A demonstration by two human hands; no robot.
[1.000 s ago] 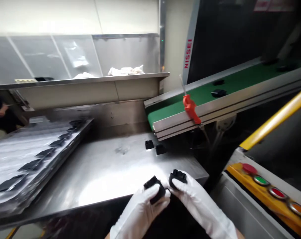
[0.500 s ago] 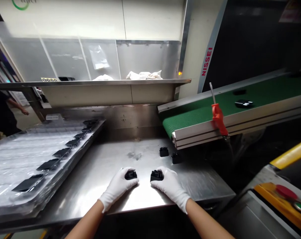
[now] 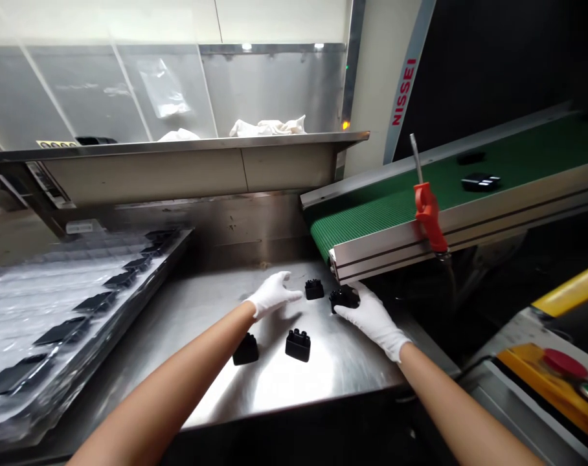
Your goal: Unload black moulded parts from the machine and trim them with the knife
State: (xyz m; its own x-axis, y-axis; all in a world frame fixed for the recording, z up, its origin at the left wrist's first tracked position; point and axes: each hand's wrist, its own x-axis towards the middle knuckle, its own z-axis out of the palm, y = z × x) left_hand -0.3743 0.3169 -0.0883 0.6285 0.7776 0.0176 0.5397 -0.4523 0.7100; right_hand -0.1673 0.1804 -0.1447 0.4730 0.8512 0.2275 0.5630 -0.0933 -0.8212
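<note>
White-gloved left hand (image 3: 274,296) has its fingers spread, holding nothing; just right of them a small black studded block (image 3: 314,290) sits on the steel surface (image 3: 274,388), nearer it than the white-gloved right hand (image 3: 369,318), whose fingers clasp a second black piece (image 3: 342,298).

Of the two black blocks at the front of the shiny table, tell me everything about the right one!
That black block is small and boxy, with a smooth-looking front and rounded knobs sticking up on top. It looks like hard plastic, though I can't be sure. It sits knobs up on the shiny metal table, and nothing else seems to touch it. Its back is hidden.
</note>
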